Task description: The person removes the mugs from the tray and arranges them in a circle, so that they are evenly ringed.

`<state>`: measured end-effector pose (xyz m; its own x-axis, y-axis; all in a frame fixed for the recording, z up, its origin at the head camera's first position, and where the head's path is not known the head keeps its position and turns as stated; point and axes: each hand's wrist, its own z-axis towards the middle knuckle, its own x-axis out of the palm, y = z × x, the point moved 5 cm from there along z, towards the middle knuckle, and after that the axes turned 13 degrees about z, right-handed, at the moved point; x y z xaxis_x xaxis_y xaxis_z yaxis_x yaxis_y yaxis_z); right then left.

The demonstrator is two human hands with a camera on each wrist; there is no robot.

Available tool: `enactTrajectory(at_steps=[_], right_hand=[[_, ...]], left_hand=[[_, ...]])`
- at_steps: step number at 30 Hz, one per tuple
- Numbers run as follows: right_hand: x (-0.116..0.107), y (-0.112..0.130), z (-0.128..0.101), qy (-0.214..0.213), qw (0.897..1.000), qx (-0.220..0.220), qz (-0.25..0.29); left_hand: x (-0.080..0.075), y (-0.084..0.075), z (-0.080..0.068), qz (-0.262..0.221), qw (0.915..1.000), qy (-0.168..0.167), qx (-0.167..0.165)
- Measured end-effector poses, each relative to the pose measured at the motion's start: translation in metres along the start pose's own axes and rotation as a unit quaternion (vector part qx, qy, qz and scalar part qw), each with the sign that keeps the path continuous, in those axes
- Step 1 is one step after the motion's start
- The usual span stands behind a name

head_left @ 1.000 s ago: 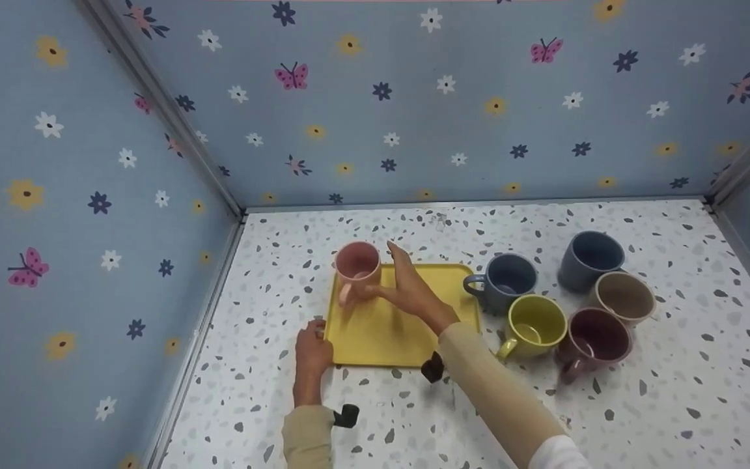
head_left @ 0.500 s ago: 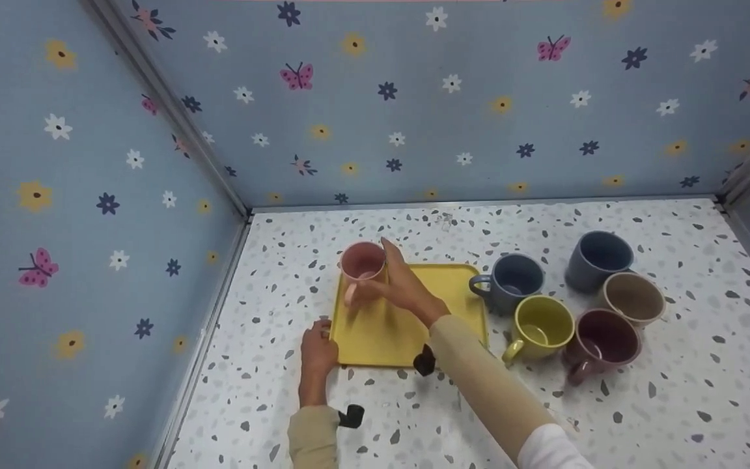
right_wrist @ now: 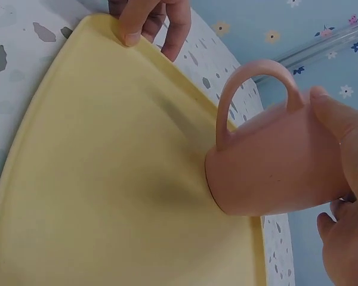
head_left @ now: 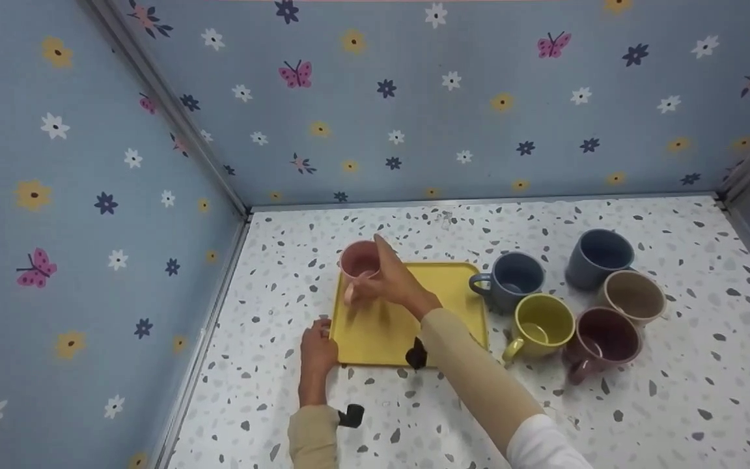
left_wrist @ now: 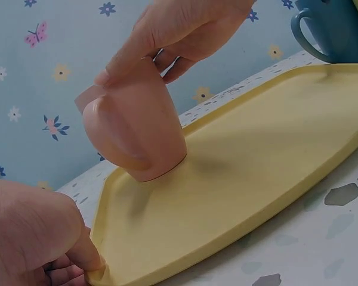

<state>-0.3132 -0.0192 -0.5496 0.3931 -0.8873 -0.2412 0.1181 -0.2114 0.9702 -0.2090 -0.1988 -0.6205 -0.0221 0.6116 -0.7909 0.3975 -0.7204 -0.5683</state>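
Head view: right hand (head_left: pixel 391 283) grips the pink mug (head_left: pixel 359 262) near its rim, thumb and fingers wrapped round the body. Mug sits at the far-left corner of the yellow tray (head_left: pixel 443 296), handle pointing toward the person. Left wrist view shows the mug tilted, only its base edge touching the tray. Left hand (head_left: pixel 318 347) pinches the tray's near-left corner, thumb on the rim, other fingers curled beneath. Tray lies flat on the speckled table (head_left: pixel 674 404). Right of the tray, five more mugs clustered: blue mug (head_left: pixel 512 279) just beside the tray edge, yellow mug (head_left: pixel 538 322), maroon mug (head_left: pixel 599 342), beige mug (head_left: pixel 632 296), dark blue mug (head_left: pixel 599 257).
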Motion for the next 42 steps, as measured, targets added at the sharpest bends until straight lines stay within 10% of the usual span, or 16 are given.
enactTrajectory(at_steps=[30,42], right_hand=[[-0.012,0.007,-0.005,-0.042,0.999,-0.025,-0.024],[-0.038,0.007,-0.014,-0.140,0.989,-0.028,-0.039]], left_hand=[[-0.001,0.001,-0.002,0.000,0.9999,0.011,0.003],[-0.001,0.000,-0.003,-0.004,0.9999,0.004,0.016]])
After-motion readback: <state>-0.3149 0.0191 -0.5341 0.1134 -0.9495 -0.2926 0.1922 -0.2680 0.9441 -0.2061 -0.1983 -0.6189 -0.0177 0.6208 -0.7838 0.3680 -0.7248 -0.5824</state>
